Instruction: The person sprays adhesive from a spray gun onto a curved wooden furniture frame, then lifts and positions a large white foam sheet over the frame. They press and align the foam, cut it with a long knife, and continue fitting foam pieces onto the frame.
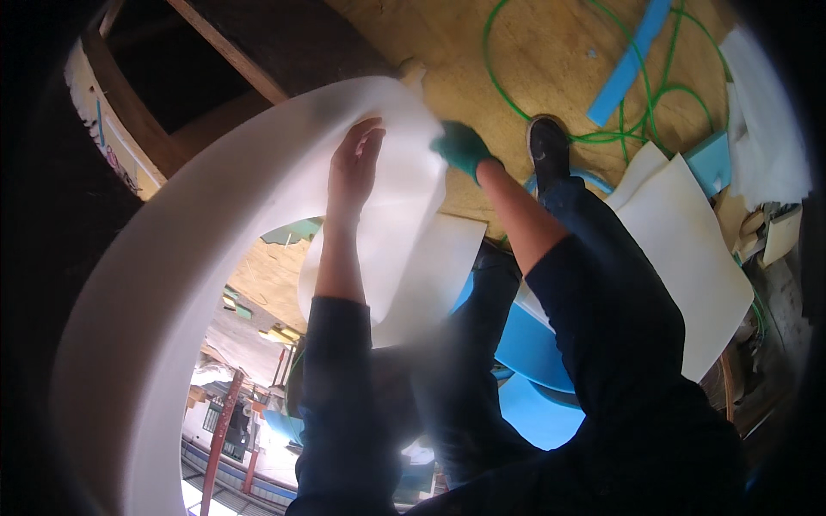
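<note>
A large, soft white foam sheet [163,241] arches from the lower left up to the middle and folds over near my hands. My left hand [354,162] is bare and lies against the sheet's inner face, fingers stretched out and close together, the thumb a little apart. At the sheet's right edge is my right hand [465,149], in a green glove and slightly blurred. Its fingers look closed right at that edge; what they hold is hidden by the glove.
Green hose [626,133] loops over the wooden floor [447,52] near a blue strip [630,64]. More white sheets [680,249] lie to the right of my legs. Below me is a blue seat [529,344]. Dark wooden boards [292,43] stand at the far left.
</note>
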`<state>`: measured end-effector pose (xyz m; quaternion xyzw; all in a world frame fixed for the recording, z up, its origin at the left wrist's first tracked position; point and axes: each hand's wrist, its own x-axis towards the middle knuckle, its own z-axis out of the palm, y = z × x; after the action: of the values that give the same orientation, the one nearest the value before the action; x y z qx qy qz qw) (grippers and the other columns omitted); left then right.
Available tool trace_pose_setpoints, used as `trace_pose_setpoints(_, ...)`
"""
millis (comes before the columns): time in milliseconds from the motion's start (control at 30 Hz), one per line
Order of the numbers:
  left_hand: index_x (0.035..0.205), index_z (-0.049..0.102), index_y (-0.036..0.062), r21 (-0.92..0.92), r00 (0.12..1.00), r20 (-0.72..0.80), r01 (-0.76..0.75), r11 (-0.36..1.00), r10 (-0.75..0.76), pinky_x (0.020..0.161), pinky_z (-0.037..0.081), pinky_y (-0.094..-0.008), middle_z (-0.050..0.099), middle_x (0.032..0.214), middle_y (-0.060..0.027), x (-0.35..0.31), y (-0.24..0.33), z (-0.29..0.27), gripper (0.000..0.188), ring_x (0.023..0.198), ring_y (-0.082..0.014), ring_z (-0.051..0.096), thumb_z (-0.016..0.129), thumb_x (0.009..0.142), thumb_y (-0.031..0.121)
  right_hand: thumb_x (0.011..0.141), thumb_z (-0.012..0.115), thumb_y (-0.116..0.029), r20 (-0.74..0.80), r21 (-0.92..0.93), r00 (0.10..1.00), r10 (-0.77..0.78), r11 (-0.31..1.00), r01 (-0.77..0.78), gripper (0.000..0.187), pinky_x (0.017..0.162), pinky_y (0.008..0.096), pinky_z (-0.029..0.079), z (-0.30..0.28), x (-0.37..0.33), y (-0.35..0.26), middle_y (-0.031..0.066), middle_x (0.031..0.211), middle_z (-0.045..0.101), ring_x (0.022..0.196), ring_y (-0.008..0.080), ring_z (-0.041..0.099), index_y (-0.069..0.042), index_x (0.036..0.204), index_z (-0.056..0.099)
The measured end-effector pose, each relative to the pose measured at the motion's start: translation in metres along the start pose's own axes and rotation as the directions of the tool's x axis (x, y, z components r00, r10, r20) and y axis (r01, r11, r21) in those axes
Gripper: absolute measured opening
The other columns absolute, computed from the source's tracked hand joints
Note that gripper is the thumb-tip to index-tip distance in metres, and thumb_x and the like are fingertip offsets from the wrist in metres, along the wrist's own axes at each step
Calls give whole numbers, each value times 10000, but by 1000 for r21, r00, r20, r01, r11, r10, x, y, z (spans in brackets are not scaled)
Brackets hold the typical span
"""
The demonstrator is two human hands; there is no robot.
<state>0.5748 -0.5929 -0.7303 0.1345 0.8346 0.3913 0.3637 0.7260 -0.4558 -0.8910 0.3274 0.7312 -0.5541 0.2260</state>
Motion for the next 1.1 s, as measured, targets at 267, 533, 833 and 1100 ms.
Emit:
trace_pose_setpoints(267,1299,720,84,51,923,113,365,930,-369,991,527,-355,751,1216,-115,42,-86,18,321,1113,-241,702,608,1064,272,847,719,-252,127,296,982,141,939,-173,349,699,362,607,-28,69,-51,102,1038,753,901,191,723,-39,1124,734)
trace_pose_setpoints(533,1400,672,96,135,999,0,-39,990,40,1065,492,-379,720,1314,-151,66,-137,24,379,1224,-285,670,607,1032,157,839,812,-578,-252,412,962,107,911,7,937,1029,486,514,19,22,-55,295,1341,640,1273,430,627,22,1445,427)
trace_pose_setpoints(833,1582,471,107,229,991,95,-116,966,96,1241,334,-426,460,1620,-205,60,-137,26,601,1501,-368,431,623,1007,190,1021,612,-461,71,687,995,66,720,-97,455,679,382,557,101,-1,-47,96,876,660,766,207,654,-22,1139,619)
trace_pose_setpoints(1100,1484,572,101,315,992,124,-50,948,11,1036,518,-401,714,1314,-170,69,-161,2,456,1227,-305,685,594,1061,270,947,659,-320,-5,352,991,130,928,-120,401,835,404,586,26,83,35,168,1015,745,939,285,726,26,1147,695)
